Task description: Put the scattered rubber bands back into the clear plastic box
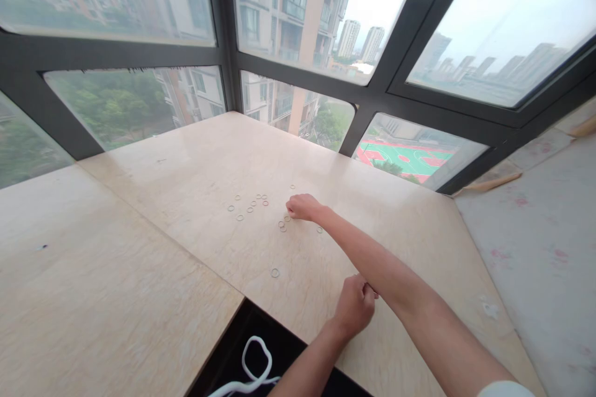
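Several thin small rings lie scattered on a beige marble-patterned ledge. My right hand (302,206) reaches out over them, its fingers pinched together and low against the surface. Whatever it may hold is hidden. One pale ring (287,219) lies just below its fingertips, and another ring (319,230) sits below the wrist. A reddish ring (265,203) is among the group to its left. Nearer to me, my left hand (356,307) is curled closed beside my right forearm, and its contents cannot be made out. A single ring (275,273) lies apart, left of that hand.
A white cable (256,378) loops in the dark recess at the ledge's front edge. Dark window frames (298,77) border the far side. The patterned wall (535,248) rises at right. A small dark bit (42,247) lies far left, and a whitish scrap (490,309) at right.
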The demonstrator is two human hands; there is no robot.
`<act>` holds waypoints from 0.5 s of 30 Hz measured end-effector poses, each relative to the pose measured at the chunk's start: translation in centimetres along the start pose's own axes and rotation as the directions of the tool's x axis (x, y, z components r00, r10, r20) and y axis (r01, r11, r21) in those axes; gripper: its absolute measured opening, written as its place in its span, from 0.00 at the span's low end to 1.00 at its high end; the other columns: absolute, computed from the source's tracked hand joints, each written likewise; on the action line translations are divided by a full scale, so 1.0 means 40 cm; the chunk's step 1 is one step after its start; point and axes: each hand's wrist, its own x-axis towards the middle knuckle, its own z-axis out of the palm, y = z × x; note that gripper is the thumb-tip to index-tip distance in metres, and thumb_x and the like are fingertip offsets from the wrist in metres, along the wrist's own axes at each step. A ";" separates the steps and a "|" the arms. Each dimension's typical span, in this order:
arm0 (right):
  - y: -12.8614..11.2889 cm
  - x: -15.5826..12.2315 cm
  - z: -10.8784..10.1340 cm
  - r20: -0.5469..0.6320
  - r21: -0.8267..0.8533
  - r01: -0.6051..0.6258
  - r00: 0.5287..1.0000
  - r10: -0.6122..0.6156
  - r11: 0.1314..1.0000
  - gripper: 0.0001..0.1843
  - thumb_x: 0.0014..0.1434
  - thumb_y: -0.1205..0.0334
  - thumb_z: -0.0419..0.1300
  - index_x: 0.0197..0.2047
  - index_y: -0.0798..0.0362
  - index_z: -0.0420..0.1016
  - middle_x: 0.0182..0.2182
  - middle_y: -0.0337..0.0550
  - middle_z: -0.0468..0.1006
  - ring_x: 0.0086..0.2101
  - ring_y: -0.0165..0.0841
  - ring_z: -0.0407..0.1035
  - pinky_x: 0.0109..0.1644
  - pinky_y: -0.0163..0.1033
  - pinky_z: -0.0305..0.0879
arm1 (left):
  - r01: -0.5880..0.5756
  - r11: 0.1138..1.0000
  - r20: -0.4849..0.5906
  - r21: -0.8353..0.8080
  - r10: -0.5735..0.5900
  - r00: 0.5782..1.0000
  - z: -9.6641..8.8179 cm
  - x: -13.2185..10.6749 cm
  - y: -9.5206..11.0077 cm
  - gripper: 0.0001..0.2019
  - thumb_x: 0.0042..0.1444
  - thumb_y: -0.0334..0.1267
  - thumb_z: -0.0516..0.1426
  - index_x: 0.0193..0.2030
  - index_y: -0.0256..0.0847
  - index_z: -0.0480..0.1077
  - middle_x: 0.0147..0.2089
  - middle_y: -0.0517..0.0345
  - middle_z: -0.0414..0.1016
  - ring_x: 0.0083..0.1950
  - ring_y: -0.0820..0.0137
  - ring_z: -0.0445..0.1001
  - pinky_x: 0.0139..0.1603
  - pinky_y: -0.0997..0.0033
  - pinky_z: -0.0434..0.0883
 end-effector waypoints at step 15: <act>0.035 -0.179 0.039 -0.333 0.567 0.086 0.934 0.133 0.819 0.02 0.50 0.68 0.56 0.29 0.55 0.69 0.26 0.35 0.71 0.28 0.26 0.63 0.32 0.30 0.59 | 0.046 0.979 0.002 -0.199 -0.046 0.999 -0.006 0.011 0.020 0.10 0.45 0.25 0.46 0.28 0.37 0.66 0.25 0.60 0.68 0.24 0.75 0.68 0.25 0.78 0.67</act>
